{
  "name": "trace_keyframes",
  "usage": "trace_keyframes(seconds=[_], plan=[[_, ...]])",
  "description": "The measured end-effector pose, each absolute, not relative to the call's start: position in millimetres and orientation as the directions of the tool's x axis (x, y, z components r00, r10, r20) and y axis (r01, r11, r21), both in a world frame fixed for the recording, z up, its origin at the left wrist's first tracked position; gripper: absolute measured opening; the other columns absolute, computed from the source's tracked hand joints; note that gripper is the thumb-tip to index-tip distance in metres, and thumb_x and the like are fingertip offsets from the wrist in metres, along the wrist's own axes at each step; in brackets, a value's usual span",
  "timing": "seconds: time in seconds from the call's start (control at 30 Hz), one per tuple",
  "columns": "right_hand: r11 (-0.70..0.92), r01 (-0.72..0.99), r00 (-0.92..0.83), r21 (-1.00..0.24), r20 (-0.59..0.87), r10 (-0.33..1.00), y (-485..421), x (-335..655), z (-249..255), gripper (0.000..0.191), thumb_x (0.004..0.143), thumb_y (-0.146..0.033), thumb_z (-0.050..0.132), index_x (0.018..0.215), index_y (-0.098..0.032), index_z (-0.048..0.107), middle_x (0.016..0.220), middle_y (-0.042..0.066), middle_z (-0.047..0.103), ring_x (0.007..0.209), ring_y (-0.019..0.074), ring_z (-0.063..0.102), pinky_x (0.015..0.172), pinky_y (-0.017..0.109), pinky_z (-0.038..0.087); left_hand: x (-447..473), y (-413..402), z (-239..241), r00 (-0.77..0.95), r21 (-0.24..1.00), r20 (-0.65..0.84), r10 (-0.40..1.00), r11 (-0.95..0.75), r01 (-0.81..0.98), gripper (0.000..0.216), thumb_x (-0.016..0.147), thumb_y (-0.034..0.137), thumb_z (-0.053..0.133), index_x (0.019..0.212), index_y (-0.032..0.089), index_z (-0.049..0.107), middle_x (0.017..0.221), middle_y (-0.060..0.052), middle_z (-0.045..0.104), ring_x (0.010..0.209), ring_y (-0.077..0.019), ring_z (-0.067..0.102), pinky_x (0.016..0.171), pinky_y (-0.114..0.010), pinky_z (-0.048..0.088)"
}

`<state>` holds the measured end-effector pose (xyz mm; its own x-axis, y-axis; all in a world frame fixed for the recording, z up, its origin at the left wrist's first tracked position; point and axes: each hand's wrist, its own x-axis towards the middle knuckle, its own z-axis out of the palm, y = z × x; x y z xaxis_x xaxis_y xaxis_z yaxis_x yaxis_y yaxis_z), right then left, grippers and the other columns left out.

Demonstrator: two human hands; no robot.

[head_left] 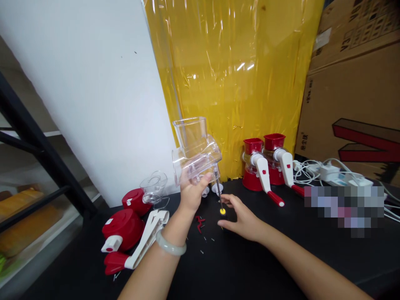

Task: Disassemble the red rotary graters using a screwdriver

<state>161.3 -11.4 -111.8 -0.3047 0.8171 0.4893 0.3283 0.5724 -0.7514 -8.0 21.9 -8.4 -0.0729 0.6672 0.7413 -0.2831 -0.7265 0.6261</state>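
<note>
Then | left hand (190, 195) gripped clear container (193, 143) | right hand (243, 217) half-curled around screwdriver (223, 211), grip unclear | red pieces (199, 227) lay between

From the person's head, the view faces forward and down over the near black tabletop (243, 271).

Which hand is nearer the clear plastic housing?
Left. The left hand holds the clear plastic housing from below; the right hand is lower, to its right, by the screwdriver.
</note>
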Motion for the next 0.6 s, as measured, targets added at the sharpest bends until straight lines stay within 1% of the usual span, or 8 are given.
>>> trace_keyframes(seconds=[0.07,0.13,0.2,0.27,0.37,0.47,0.53,0.6], plan=[[0.602,0.26,-0.402,-0.755,0.482,0.779,-12.7,165.1,-107.7,0.061,0.082,-0.029,0.065,0.137,-0.023,0.041,0.122,0.011,0.061,0.116,0.0214,0.057,0.104,0.045,0.042,-8.1,22.2,-8.8,-0.076,0.628,0.74,0.669,-0.727,-0.277,0.047,0.072,0.029,0.078,0.116,0.026,0.061,0.122,-0.007,0.065,0.117,-0.023,0.061,0.108,-0.043,0.042],[0.599,0.216,-0.457,-0.771,0.462,0.76,-11.8,166.5,-106.0,0.052,0.086,-0.023,0.059,0.135,-0.023,0.045,0.11,0.007,0.067,0.106,0.0191,0.063,0.101,0.044,0.044,-7.7,22.1,-8.8,-0.075,0.628,0.742,0.666,-0.73,-0.27,0.047,0.072,0.029,0.078,0.116,0.026,0.061,0.123,-0.007,0.065,0.118,-0.0235,0.06,0.108,-0.044,0.041],[0.579,0.249,-0.424,-0.777,0.45,0.786,-8.8,165.4,-107.7,0.045,0.083,-0.022,0.063,0.127,-0.023,0.053,0.094,0.004,0.068,0.093,0.0178,0.065,0.096,0.041,0.047,-7.2,21.6,-8.6,-0.069,0.622,0.75,0.658,-0.736,-0.267,0.046,0.074,0.028,0.077,0.117,0.025,0.061,0.125,-0.008,0.064,0.119,-0.0236,0.059,0.109,-0.043,0.04],[0.557,0.315,-0.346,-0.769,0.453,0.822,-5.9,164.0,-111.1,0.045,0.077,-0.026,0.071,0.119,-0.023,0.057,0.087,0.002,0.066,0.088,0.0177,0.064,0.093,0.04,0.049,-6.7,20.9,-8.1,-0.065,0.617,0.755,0.652,-0.741,-0.266,0.046,0.074,0.028,0.076,0.118,0.025,0.061,0.125,-0.008,0.063,0.119,-0.0236,0.059,0.108,-0.043,0.041],[0.579,0.34,-0.317,-0.741,0.49,0.812,-4.8,165.7,-113.1,0.055,0.073,-0.031,0.075,0.124,-0.023,0.054,0.104,0.006,0.063,0.103,0.02,0.061,0.096,0.04,0.047,-6.3,19.7,-7.3,-0.083,0.622,0.749,0.658,-0.74,-0.256,0.047,0.072,0.029,0.078,0.116,0.025,0.062,0.122,-0.007,0.065,0.118,-0.0239,0.059,0.107,-0.043,0.042],[0.625,0.253,-0.412,-0.738,0.502,0.76,-6.2,169.3,-109.9,0.056,0.083,-0.025,0.064,0.135,-0.024,0.044,0.118,0.008,0.062,0.114,0.019,0.057,0.103,0.041,0.042,-6.3,19.2,-6.9,-0.091,0.631,0.741,0.665,-0.736,-0.245,0.046,0.071,0.03,0.079,0.114,0.024,0.063,0.121,-0.008,0.065,0.119,-0.0246,0.059,0.107,-0.043,0.043],[0.614,0.238,-0.437,-0.752,0.482,0.76,-6.6,169.4,-107.4,0.05,0.085,-0.021,0.06,0.133,-0.024,0.046,0.106,0.005,0.067,0.105,0.0173,0.062,0.103,0.042,0.041,-6.3,19.3,-7.0,-0.081,0.632,0.742,0.665,-0.735,-0.246,0.046,0.072,0.031,0.078,0.114,0.024,0.062,0.122,-0.008,0.065,0.119,-0.0246,0.059,0.107,-0.043,0.042],[0.574,0.305,-0.38,-0.76,0.456,0.805,-6.5,167.6,-105.6,0.044,0.081,-0.024,0.066,0.123,-0.022,0.054,0.09,0.002,0.067,0.094,0.0177,0.064,0.1,0.043,0.044,-6.4,19.5,-7.2,-0.074,0.632,0.744,0.664,-0.735,-0.246,0.046,0.073,0.031,0.077,0.116,0.025,0.062,0.123,-0.008,0.064,0.12,-0.0241,0.058,0.108,-0.043,0.041]])
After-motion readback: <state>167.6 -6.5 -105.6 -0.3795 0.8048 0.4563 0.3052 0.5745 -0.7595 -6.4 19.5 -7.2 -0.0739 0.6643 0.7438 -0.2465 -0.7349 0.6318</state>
